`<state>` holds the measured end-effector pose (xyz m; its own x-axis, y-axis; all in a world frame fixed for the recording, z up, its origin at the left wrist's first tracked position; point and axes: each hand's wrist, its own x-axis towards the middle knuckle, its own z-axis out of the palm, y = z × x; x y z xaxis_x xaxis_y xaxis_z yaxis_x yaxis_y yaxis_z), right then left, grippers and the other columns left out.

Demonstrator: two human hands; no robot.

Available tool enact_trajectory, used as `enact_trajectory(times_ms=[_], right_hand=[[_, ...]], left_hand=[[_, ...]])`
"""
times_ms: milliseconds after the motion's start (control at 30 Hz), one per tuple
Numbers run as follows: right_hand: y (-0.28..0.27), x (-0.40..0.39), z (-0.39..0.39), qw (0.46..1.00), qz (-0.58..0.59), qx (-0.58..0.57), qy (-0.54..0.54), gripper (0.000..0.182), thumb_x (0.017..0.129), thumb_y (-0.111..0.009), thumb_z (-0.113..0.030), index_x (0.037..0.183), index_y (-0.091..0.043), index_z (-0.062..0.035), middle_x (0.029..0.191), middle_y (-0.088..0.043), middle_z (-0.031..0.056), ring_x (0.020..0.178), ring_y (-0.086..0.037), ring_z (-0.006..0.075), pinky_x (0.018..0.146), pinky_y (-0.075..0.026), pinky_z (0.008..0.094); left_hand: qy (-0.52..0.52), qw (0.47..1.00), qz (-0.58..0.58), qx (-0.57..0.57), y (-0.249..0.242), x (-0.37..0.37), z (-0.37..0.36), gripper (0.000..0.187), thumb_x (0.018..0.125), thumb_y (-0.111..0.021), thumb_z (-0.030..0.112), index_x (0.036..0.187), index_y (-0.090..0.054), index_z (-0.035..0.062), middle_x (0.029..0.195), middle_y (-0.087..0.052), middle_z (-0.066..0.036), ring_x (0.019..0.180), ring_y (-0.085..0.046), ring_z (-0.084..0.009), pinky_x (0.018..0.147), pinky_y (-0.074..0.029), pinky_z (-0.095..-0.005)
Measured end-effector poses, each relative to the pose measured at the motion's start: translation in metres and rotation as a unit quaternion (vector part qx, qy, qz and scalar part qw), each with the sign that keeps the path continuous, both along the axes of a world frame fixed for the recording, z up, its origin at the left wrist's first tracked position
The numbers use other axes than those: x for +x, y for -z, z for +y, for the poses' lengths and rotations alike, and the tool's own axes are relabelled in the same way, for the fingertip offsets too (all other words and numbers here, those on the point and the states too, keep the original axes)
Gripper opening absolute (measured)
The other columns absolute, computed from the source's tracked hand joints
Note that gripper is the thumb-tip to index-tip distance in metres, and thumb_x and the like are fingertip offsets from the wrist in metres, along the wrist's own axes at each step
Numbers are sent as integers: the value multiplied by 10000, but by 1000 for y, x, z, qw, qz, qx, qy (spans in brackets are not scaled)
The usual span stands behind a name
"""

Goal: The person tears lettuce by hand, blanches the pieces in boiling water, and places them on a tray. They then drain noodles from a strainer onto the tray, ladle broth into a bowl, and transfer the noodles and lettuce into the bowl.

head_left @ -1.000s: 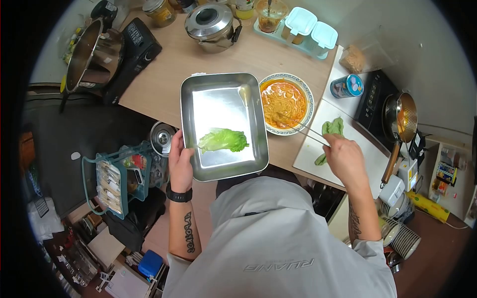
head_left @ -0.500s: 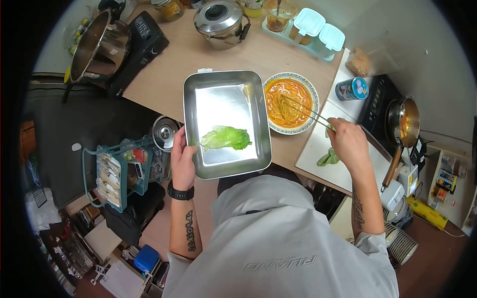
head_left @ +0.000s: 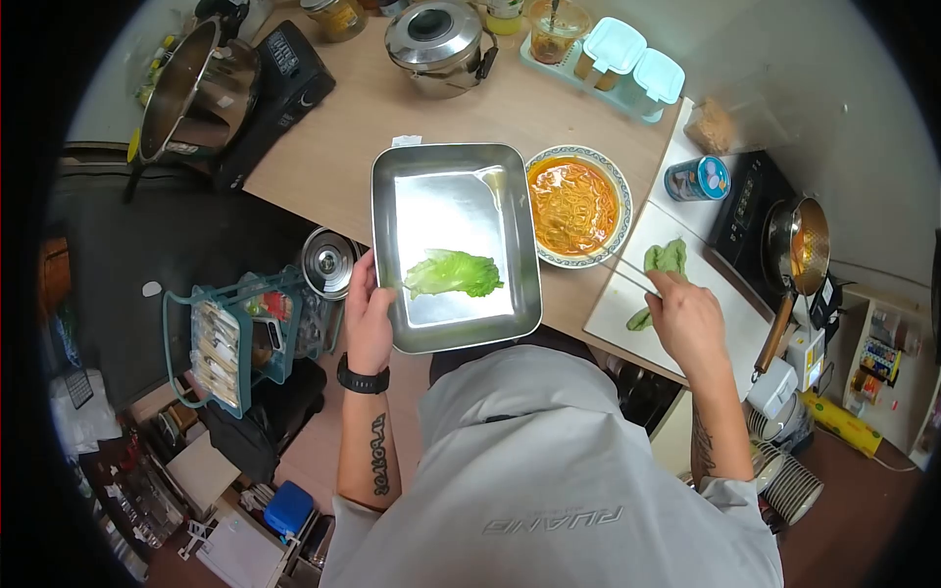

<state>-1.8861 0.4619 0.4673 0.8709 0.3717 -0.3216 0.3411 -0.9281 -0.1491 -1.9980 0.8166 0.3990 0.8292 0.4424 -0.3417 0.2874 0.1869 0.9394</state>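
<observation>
My left hand (head_left: 369,318) grips the left edge of a rectangular metal tray (head_left: 529,294), thumb over the rim. Inside it lies one green lettuce leaf (head_left: 454,273). To the right of the tray stands a patterned bowl (head_left: 624,186) filled with noodles in orange-red soup (head_left: 571,206). My right hand (head_left: 689,318) is closed around thin metal chopsticks (head_left: 632,275), whose tips are at the bowl's near rim. Beneath and beyond that hand, soft green pieces (head_left: 667,257) lie on a white board (head_left: 613,306).
Behind the tray is a lidded pot (head_left: 438,73); seasoning containers (head_left: 613,47) stand at the back right. A blue can (head_left: 697,179) and a small pan (head_left: 810,230) on a black cooker are at right. Far left, a large pan (head_left: 176,98) sits by a portable stove (head_left: 279,93).
My right hand has drawn the chopsticks out of the noodles, toward me and down to the bowl's near rim. The tray has shifted slightly right in my left hand.
</observation>
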Motion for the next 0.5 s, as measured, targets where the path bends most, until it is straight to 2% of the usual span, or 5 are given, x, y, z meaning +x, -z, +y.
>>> enact_trajectory(times_ms=[133, 300, 433, 500], right_hand=[[42, 6, -6, 1000, -20, 5, -22, 162, 847, -619, -158, 965, -627, -48, 891, -663, 128, 786, -659, 334, 698, -526, 438], [-8, 8, -15, 999, -36, -13, 31, 167, 846, -617, -138, 984, -609, -44, 905, -667, 139, 788, -657, 341, 717, -521, 440], [27, 15, -20, 997, -65, -15, 31, 177, 841, -623, -136, 977, -604, -25, 904, -667, 149, 795, -660, 340, 724, -520, 445], [31, 14, -16, 999, -30, -28, 20, 174, 850, -616, -135, 968, -601, -8, 894, -665, 153, 789, -659, 338, 723, -519, 450]], left_hand=[[7, 1000, -4, -17, 0, 4, -4, 527, 816, -438, -24, 1342, -431, -40, 1246, -561, -122, 1132, -526, -175, 995, -390, -291], [13, 1000, -4, -21, -1, 7, -3, 528, 813, -433, -32, 1342, -427, -38, 1242, -562, -114, 1127, -525, -171, 989, -391, -284], [5, 999, -8, -34, 0, 9, -5, 530, 813, -432, -31, 1343, -425, -38, 1240, -562, -114, 1124, -526, -171, 988, -392, -283], [-1, 1000, -3, -23, -3, 11, -7, 526, 814, -432, -32, 1340, -427, -38, 1239, -562, -115, 1123, -527, -171, 988, -393, -285]])
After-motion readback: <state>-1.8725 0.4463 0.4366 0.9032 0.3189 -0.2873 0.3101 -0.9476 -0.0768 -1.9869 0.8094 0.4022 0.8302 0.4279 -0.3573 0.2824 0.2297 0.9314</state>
